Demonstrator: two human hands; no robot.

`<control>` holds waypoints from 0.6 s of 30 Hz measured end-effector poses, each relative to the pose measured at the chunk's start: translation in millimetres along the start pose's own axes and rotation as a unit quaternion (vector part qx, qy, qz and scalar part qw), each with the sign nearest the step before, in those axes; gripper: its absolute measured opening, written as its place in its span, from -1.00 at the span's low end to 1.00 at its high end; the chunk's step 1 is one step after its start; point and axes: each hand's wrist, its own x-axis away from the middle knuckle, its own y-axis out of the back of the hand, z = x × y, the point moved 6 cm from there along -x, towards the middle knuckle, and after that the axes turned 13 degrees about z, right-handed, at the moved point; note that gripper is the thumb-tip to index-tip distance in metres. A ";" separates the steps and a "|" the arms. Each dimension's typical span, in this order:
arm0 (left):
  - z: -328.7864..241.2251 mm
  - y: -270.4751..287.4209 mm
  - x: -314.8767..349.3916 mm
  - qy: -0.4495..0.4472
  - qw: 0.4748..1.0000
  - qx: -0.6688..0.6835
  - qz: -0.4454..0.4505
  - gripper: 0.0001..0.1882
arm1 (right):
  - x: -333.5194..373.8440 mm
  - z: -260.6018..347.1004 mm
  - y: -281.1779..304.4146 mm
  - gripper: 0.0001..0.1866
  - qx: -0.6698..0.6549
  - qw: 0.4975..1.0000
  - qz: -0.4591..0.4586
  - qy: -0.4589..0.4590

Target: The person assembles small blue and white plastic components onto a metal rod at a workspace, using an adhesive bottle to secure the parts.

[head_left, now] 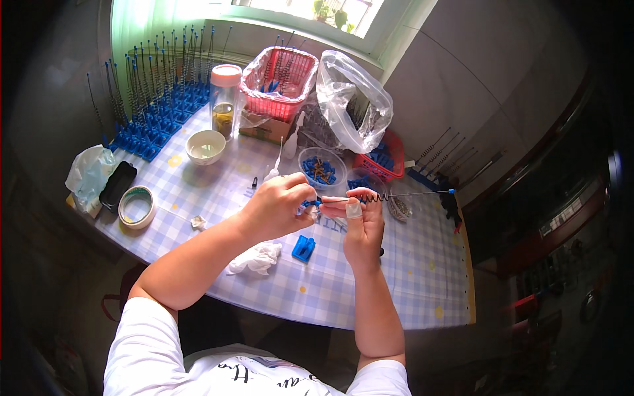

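Observation:
Above the middle of the table, my right hand is closed around a thin rod wound with a black spring. The bare end of the rod reaches out to the right and carries a small blue tip. A white wrap covers part of my right thumb. At the rod's other end, my left hand pinches a small blue plastic piece, partly hidden by the fingers. On the cloth below my hands lies a loose blue plastic base, touched by neither hand.
Beyond my hands is a clear tub of blue parts, beside a red basket. Many spring rods stand in blue bases at far left. A jar, white bowl, tape roll and crumpled tissue are also there.

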 end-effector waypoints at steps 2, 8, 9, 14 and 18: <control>-2.1 -0.1 -1.0 -0.010 1.000 -0.005 0.007 -0.75 | 0.2 -0.6 0.8 -0.80 -0.011 1.000 0.003 -0.001; 3.7 -1.6 -0.6 -0.006 0.995 0.104 0.005 -0.75 | -1.3 -7.5 7.2 -0.80 -0.124 0.992 -0.001 -0.016; 2.8 -1.4 -0.3 -0.006 0.995 0.103 0.005 -0.75 | -1.7 -8.4 7.7 -0.80 -0.133 0.991 -0.004 -0.019; 7.8 -4.1 2.0 0.028 0.979 0.200 -0.038 -0.76 | -1.8 -12.4 11.8 -0.79 -0.200 0.979 -0.021 -0.030; 6.6 -8.5 2.9 0.047 0.975 0.214 -0.041 -0.76 | -1.5 -17.9 15.1 -0.80 -0.238 0.969 -0.047 -0.045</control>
